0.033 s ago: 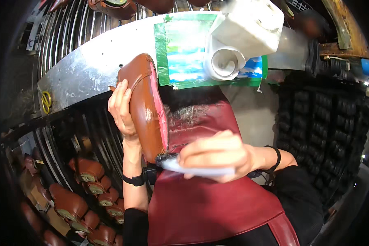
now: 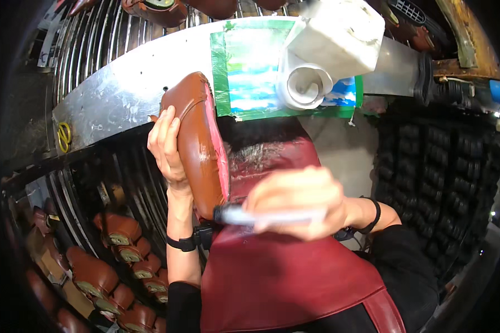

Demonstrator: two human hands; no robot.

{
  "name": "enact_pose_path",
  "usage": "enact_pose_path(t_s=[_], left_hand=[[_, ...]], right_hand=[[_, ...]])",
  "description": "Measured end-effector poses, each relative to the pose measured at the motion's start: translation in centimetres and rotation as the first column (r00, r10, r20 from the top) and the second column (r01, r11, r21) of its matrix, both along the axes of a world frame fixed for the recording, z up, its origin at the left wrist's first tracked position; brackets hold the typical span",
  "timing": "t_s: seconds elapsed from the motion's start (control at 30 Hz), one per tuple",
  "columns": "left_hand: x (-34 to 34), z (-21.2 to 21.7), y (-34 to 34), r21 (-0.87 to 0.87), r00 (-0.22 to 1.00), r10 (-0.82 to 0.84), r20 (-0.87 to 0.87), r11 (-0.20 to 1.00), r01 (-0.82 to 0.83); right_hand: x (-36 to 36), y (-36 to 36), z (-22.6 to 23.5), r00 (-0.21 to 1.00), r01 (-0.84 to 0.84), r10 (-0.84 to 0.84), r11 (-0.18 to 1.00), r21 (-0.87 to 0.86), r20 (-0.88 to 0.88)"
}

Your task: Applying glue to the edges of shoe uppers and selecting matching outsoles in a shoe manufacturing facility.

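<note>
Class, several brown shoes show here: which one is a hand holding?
The shoe in the left hand, with its pink strip facing right; the other shoes, at lower left and top, have no hand on them.

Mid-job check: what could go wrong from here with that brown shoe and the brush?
Smearing: the dark head of the brush, held in the blurred right hand, is at the near end of the brown shoe, so it might mark the leather beside the pink strip.
Slipping: only the left hand grips the shoe, so a hard push could twist it.
Staining: the red apron lies beneath the brush and might catch drips.
</note>
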State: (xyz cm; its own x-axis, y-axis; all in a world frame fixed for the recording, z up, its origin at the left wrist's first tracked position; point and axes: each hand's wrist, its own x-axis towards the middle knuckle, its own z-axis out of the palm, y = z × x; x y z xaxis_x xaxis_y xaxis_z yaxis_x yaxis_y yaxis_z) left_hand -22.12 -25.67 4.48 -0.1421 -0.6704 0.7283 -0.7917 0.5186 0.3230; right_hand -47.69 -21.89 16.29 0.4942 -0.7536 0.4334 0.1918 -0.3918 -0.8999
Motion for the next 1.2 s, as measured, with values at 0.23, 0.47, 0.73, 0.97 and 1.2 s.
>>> enact_pose_path(t_s=[0.23, 0.47, 0.73, 0.97, 1.2], left_hand=[[-0.9, 1.3, 0.0, 0.062, 0.998, 0.059, -0.001, 0.996, -0.058], [-1.4, 3.4, -1.4, 0.132, 0.995, 0.097, -0.003, 0.987, -0.095], [-0.6, 8.4, -5.0, 0.373, 0.998, 0.018, -0.061, 0.928, 0.006], [1.7, 9.2, -8.5, 0.572, 0.95, -0.034, -0.311, 0.792, 0.215], [7.0, 1.6, -10.4, 0.484, 0.47, 0.212, -0.857, 0.647, 0.589]], right_hand=[[0.1, -2.4, 0.7, 0.969, 0.245, -0.237, 0.892, 0.381, -0.067], [-0.2, -3.9, 3.6, 0.998, 0.046, -0.046, 0.999, 0.01, -0.039], [0.5, -9.8, 6.2, 0.998, 0.011, -0.027, 0.965, -0.261, -0.057], [0.7, -15.5, 4.2, 0.999, 0.049, -0.053, 0.934, -0.353, -0.002], [-1.3, -9.7, -2.7, 0.834, 0.552, -0.519, 0.787, 0.275, -0.188]])
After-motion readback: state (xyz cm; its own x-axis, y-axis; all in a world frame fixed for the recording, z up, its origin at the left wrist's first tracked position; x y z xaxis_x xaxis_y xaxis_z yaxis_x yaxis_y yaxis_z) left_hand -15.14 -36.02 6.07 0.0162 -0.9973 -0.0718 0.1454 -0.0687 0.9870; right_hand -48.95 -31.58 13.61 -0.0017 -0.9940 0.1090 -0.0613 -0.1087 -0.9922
